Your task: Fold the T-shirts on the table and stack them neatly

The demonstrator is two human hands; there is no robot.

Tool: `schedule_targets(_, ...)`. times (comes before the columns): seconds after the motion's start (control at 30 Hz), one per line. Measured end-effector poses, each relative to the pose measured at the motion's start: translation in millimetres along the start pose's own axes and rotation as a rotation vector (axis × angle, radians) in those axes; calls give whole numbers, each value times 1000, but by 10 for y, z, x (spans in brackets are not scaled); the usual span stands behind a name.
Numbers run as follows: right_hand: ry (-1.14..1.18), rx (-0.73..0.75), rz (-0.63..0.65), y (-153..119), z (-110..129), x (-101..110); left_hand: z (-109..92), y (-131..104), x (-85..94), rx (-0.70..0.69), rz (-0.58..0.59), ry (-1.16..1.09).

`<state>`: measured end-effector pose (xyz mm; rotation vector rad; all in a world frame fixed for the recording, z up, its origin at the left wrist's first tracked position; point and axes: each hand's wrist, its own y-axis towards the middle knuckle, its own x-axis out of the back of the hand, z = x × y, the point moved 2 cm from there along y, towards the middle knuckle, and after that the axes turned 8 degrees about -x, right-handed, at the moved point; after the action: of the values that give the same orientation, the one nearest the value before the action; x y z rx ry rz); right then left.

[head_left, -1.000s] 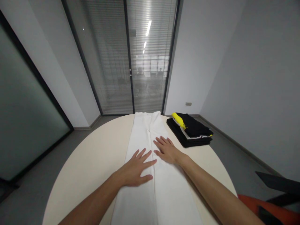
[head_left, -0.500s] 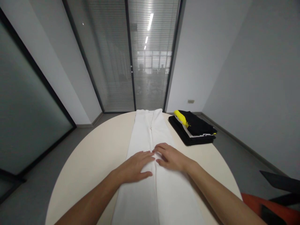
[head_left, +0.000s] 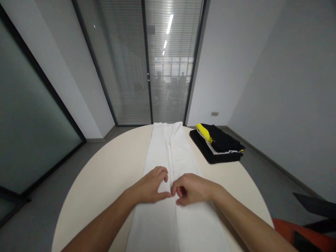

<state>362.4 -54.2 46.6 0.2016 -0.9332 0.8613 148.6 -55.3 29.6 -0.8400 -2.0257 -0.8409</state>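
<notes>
Your left hand [head_left: 151, 187] shows a loose, parted grip and your right hand [head_left: 195, 187] a curled one (cannot tell if pinching) over the middle of the white cloth [head_left: 154, 224], laid lengthwise from frame centre to bottom on the desk [head_left: 110, 171], likely so both sides are reachable.

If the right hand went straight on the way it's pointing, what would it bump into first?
Probably the left hand: its thumb is just ahead of the right hand's curled fingers, over the white cloth. They look very close, but this one view can't show whether they already touch.
</notes>
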Motion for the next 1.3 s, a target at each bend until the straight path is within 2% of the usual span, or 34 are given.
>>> schedule_targets(0.13,41,6,37,-8,8,-15,117,-63,159,-2,44,-10)
schedule_targets(0.2,73,7,67,-2,10,-22,217,-111,278,67,35,41)
schedule_targets(0.3,74,0,68,-9,-9,18,396,-217,458,241,24,95)
schedule_targets(0.4,-3,-77,-84,-77,-111,180,563,-356,593,393,35,40)
schedule_targets(0.5,-50,-241,-243,-213,-309,401,669,-474,655,485,106,-93)
schedule_targets(0.63,13,-409,-256,-395,-599,577,664,-520,671,545,170,-216)
schedule_targets(0.7,65,-503,-228,-467,-708,600,600,-508,672,589,202,-297)
schedule_targets(0.8,204,-622,-122,-548,-788,575,460,-490,682,698,297,-404)
schedule_targets(0.93,395,-671,41,-578,-758,494,297,-466,680,770,431,-438)
schedule_targets(1.03,445,-663,110,-563,-701,451,262,-449,627,771,480,-465)
schedule_targets(1.2,455,-676,226,-566,-619,429,304,-420,538,656,484,-507)
schedule_targets(1.3,480,-649,248,-556,-579,422,315,-410,542,639,499,-517)
